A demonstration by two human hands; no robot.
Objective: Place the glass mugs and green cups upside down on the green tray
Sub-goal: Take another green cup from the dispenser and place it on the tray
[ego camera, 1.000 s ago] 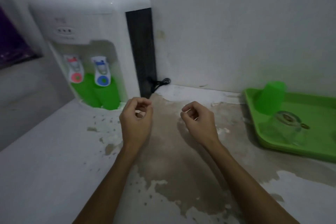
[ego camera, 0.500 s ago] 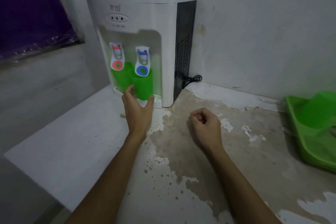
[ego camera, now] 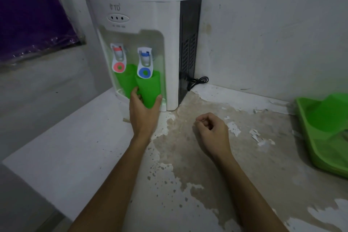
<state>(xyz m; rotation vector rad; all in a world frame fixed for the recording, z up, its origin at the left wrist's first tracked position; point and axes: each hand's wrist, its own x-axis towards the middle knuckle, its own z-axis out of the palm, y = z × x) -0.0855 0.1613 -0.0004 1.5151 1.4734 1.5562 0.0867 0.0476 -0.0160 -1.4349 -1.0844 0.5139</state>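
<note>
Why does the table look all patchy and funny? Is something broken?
The white paint on the tabletop has peeled away, leaving a big bare brownish patch with loose white flakes beside the white water dispenser. Nothing looks spilled, and the green plastic cups stand upright under the taps.

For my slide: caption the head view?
Left hand grips a green cup under the dispenser; right hand idle.

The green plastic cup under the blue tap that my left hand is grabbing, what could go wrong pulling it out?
The left hand grips the green plastic cup low, so it may tip. The blue tap lever overlaps its rim; lifting straight up could press it. The second green cup under the red tap stands close beside and could be knocked over.
</note>
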